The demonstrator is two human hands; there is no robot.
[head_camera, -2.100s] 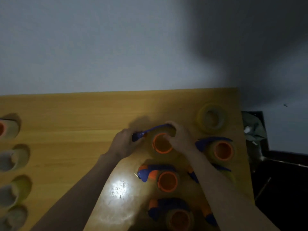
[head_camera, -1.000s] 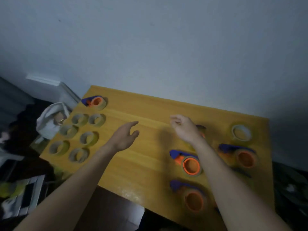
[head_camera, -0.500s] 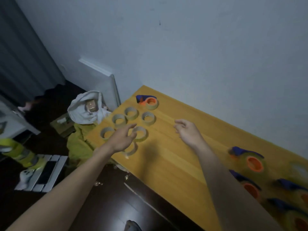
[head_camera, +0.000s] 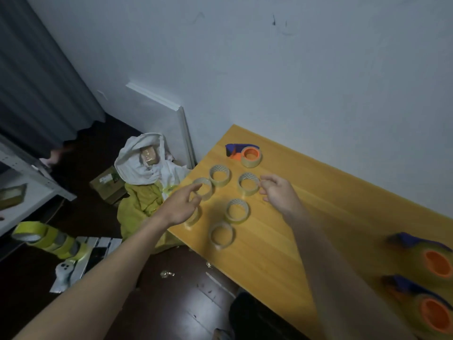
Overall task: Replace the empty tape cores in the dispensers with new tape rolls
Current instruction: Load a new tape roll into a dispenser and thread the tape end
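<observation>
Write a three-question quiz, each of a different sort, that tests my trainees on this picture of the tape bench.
1. True or false: the left hand grips a tape dispenser.
2. Multiple choice: the dispenser at the far corner of the table sits (A) beyond the loose tape rings, near the wall; (B) on the floor; (C) under the right hand.
3. Fill in: both hands hover with spread fingers over the loose tape ____.

Key: 1 false, it holds nothing; 2 A; 3 rings.
</observation>
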